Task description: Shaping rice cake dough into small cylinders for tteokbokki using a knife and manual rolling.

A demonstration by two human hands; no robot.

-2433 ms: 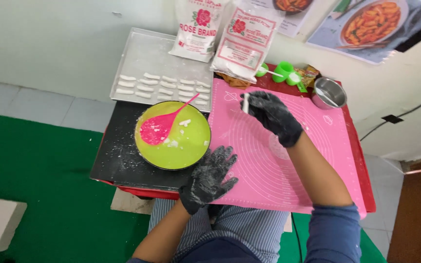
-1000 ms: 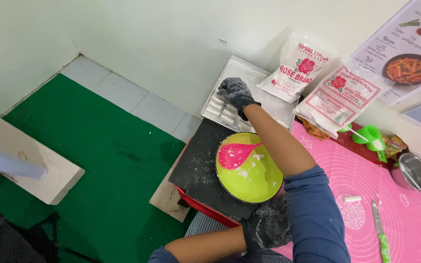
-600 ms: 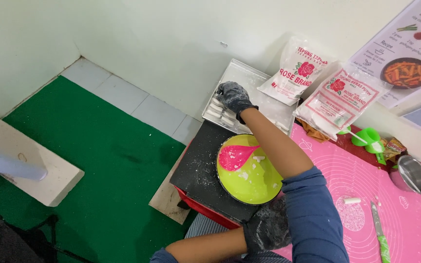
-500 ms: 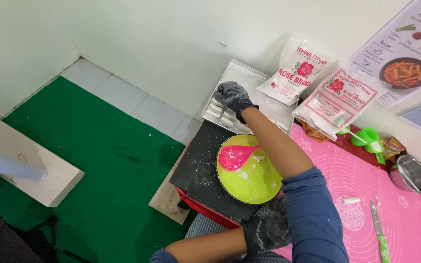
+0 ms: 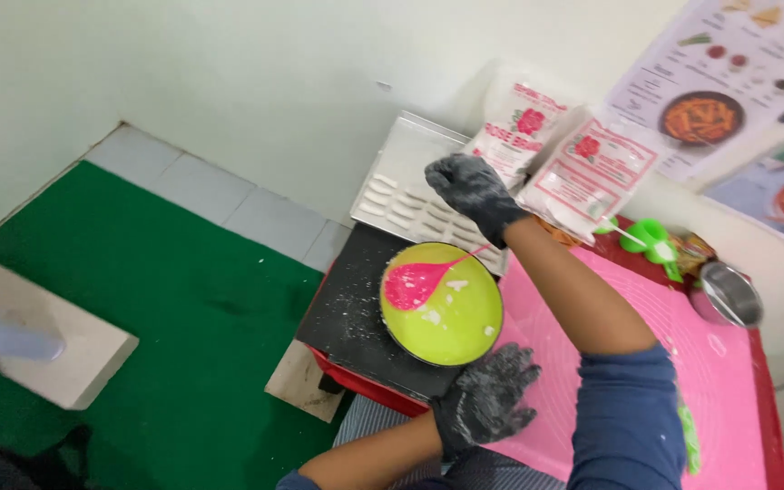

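Seen from the head camera, the right hand (image 5: 469, 188), in a dark floury glove, reaches out over the metal tray (image 5: 410, 186) with its fingers curled downward; whether they pinch anything I cannot tell. The left hand (image 5: 487, 399), gloved the same, lies flat with fingers spread on the near edge of the pink mat (image 5: 682, 363), gripping nothing. The tray sits at the far side, against the wall, its long axis running away and to the right; the right hand is directly above it, the left well apart. It holds rows of small white dough pieces (image 5: 392, 207). Between the 2 hands a green bowl (image 5: 446, 313) rests on a black board (image 5: 351, 318), holding white batter smears and a pink spatula (image 5: 415, 283). 2 flour bags (image 5: 583, 168) lean against the wall.
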